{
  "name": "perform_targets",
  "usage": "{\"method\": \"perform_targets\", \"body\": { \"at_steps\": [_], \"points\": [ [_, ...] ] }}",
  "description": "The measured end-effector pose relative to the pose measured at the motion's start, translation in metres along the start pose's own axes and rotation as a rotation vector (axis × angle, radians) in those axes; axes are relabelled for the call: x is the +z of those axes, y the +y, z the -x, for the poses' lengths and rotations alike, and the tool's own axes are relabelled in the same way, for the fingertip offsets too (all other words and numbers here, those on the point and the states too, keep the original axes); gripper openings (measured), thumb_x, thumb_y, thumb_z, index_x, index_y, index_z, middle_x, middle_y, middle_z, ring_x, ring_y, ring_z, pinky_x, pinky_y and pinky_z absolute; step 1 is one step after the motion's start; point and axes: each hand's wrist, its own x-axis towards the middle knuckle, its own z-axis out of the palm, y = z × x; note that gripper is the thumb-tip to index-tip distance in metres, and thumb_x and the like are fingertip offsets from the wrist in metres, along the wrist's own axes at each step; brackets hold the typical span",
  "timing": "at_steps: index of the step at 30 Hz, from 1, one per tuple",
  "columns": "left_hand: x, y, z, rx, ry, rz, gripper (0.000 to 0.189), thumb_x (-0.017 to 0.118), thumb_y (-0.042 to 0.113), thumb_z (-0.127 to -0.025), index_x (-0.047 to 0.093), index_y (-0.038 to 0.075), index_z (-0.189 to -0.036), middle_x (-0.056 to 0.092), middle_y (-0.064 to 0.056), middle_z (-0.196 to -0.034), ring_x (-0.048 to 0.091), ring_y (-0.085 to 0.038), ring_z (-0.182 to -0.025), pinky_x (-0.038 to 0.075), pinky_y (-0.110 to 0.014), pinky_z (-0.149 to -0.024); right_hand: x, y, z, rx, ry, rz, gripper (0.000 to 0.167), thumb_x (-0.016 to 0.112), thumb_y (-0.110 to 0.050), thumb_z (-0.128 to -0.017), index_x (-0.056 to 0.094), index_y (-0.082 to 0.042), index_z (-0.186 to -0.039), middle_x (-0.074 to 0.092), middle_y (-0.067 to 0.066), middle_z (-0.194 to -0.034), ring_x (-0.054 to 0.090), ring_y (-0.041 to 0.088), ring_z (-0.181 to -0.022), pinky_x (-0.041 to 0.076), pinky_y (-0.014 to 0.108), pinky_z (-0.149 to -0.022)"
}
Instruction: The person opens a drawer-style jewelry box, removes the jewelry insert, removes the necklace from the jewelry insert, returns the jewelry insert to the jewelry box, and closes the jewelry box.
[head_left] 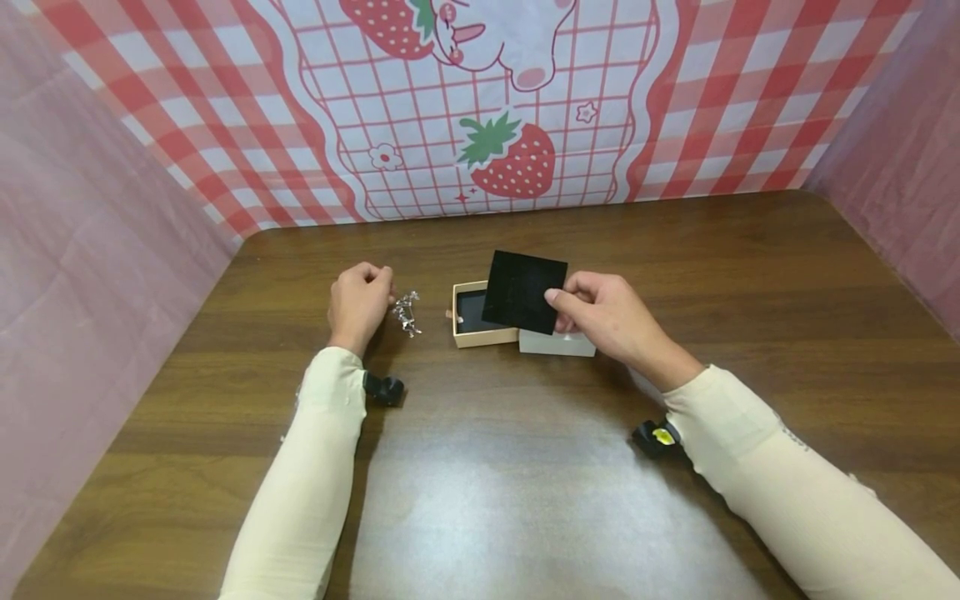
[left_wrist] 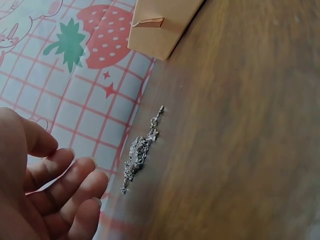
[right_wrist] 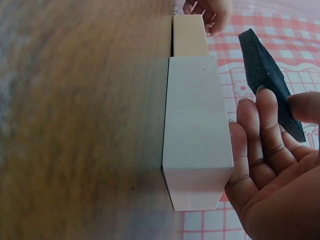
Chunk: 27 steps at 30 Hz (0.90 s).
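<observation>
Between thumb and fingers, my right hand (head_left: 611, 321) pinches a thin square black foam pad (head_left: 525, 292), tilted above the boxes. Below the pad lies a small tan drawer box (head_left: 487, 337) with a dark inside, partly covered by the pad. A white box cover (right_wrist: 197, 115) adjoins it on the right, close to the lower fingers of that hand. My left hand (head_left: 358, 307) is beside a small heap of silver chain jewellery (head_left: 407, 314) on the table. Its fingers (left_wrist: 80, 185) are loosely bent, apart from the chain, with nothing between them.
The brown wooden table (head_left: 465, 500) reaches back to a red and white checked cloth (head_left: 300, 108) with strawberry prints. Pink cloth (head_left: 90, 208) hangs at both sides. A small ribbon tab (left_wrist: 150, 22) sticks out of the tan box's end.
</observation>
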Motion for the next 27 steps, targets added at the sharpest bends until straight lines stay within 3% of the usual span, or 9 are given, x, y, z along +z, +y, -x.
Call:
{"method": "perform_targets", "body": {
  "at_steps": [9, 14, 27],
  "points": [
    [0.001, 0.003, 0.002, 0.008, -0.019, 0.016, 0.034, 0.052, 0.042, -0.097, 0.072, 0.014, -0.093, 0.074, -0.002, -0.084, 0.067, -0.017, -0.079, 0.044, -0.038, -0.079, 0.0, 0.0, 0.0, 0.001, 0.001, -0.003, 0.033, 0.06, -0.037, -0.101, 0.064, -0.007, -0.088, 0.07, 0.007, -0.077, 0.067, 0.023, -0.078, 0.053, 0.039, -0.071],
    [0.004, 0.008, 0.005, 0.013, -0.023, 0.075, 0.033, 0.055, 0.037, -0.097, 0.072, 0.011, -0.091, 0.074, -0.003, -0.084, 0.069, -0.016, -0.075, 0.044, -0.034, -0.076, 0.0, 0.0, 0.0, 0.002, -0.001, -0.002, 0.033, 0.06, -0.037, -0.101, 0.064, -0.007, -0.088, 0.07, 0.007, -0.078, 0.067, 0.023, -0.078, 0.053, 0.039, -0.072],
    [0.015, 0.021, 0.011, 0.157, -0.04, 0.149, 0.03, 0.058, 0.033, -0.098, 0.068, 0.011, -0.081, 0.072, -0.003, -0.078, 0.07, -0.018, -0.071, 0.047, -0.032, -0.069, -0.001, 0.0, 0.0, 0.013, -0.005, 0.002, 0.035, 0.059, -0.04, -0.101, 0.064, -0.007, -0.089, 0.07, 0.007, -0.079, 0.066, 0.023, -0.08, 0.052, 0.04, -0.074]
  ]
}}
